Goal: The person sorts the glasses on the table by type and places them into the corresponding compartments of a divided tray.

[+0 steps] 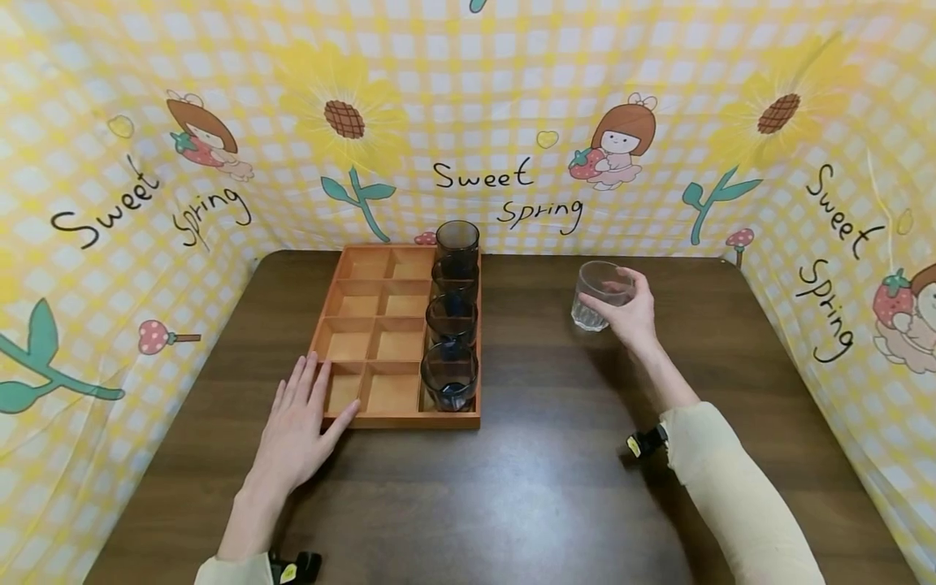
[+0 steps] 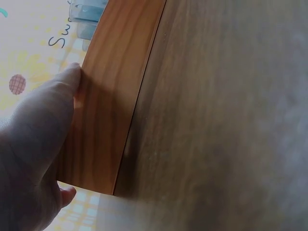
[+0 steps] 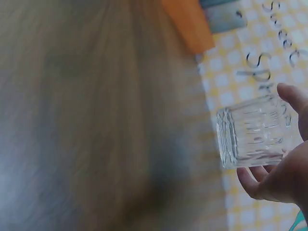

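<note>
A clear, ribbed drinking glass (image 1: 594, 305) is gripped near its rim by my right hand (image 1: 630, 313), to the right of a wooden compartment tray (image 1: 402, 422). In the right wrist view, the clear glass (image 3: 252, 132) shows against the checked cloth, its base above the tabletop. My left hand (image 1: 296, 431) rests with straight fingers on the tray's near left corner, the thumb over the front edge. Several dark tinted glasses (image 1: 449, 378) stand in a row along the tray's right column. The left wrist view shows the thumb at the upper edge of the tray's front wall (image 2: 108, 115).
The tray's left and middle columns of compartments hold no glasses. A dark brown wooden table (image 1: 512, 487) lies beneath everything. Yellow checked cloth (image 1: 497, 97) with printed flowers rises behind the table and on both sides.
</note>
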`<state>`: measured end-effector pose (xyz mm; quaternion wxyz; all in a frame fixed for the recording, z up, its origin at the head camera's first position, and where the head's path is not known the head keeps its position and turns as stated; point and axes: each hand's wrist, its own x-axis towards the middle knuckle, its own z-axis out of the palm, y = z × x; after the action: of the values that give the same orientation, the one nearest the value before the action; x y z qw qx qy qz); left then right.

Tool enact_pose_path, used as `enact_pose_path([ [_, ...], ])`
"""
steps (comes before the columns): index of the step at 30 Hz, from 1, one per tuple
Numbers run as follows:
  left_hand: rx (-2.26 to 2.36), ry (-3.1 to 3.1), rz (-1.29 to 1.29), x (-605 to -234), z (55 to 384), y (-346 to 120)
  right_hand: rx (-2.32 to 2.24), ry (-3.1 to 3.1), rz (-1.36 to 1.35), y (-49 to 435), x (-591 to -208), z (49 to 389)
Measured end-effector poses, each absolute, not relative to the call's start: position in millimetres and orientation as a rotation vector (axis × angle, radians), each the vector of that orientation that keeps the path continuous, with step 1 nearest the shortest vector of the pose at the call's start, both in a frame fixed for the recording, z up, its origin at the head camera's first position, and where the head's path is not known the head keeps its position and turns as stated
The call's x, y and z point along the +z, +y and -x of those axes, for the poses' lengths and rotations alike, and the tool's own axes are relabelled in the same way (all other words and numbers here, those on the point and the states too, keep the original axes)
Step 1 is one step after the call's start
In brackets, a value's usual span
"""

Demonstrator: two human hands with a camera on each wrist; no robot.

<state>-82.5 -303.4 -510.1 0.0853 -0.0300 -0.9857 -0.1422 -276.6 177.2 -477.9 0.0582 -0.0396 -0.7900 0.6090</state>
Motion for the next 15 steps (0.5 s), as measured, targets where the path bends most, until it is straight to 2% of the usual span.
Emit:
enact_pose_path([
  [15,-0.442,-2.941,0.082,-511.1,81.6,-304.6,1.803,-2.398,-0.185,113.9,-409.3,274.6],
])
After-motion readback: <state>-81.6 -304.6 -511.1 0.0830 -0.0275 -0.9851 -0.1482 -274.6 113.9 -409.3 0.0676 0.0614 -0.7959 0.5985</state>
